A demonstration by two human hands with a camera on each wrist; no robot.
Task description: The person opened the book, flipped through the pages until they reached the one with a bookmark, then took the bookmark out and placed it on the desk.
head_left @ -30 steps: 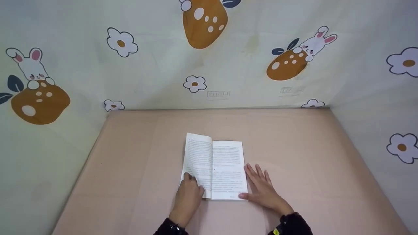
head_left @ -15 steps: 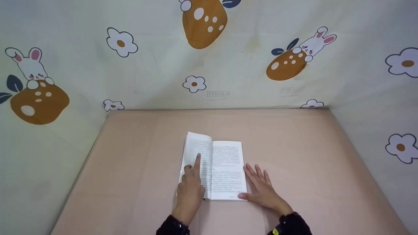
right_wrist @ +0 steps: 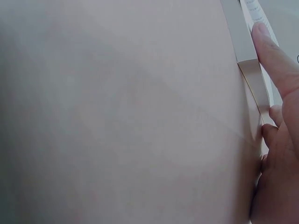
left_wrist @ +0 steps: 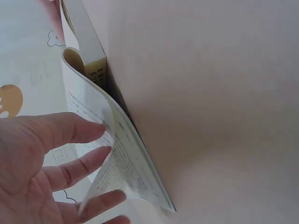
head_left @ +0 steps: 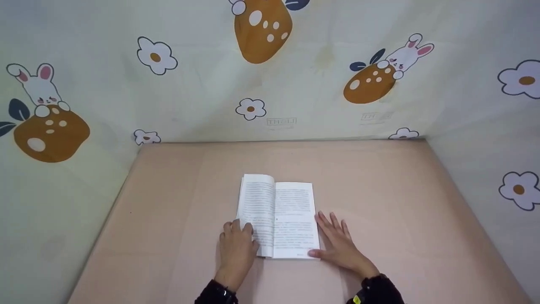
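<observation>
An open book [head_left: 295,219] lies on the table in the head view, printed pages facing up. My left hand [head_left: 237,247] is at its lower left edge, fingers bent over the margin. In the left wrist view a curved, raised page [left_wrist: 88,100] touches the thumb and index fingertips of the left hand [left_wrist: 60,163]; another printed page [left_wrist: 133,163] lies beneath it. My right hand [head_left: 337,245] rests at the lower right edge with fingers spread. Its thumb presses the page corner, and the right wrist view shows that right hand [right_wrist: 280,116] against the book's side [right_wrist: 250,70].
Pinkish-beige cloth [head_left: 379,190] covers the table around the book. Pale sheeting with printed rabbits and flowers forms a back wall [head_left: 202,84] and two side walls, a left wall [head_left: 50,211] and a right wall [head_left: 476,126].
My left index finger, stretched up the left page half a second ago, is now drawn back and bent. The left hand has shifted slightly left. The right hand has stayed in place.
</observation>
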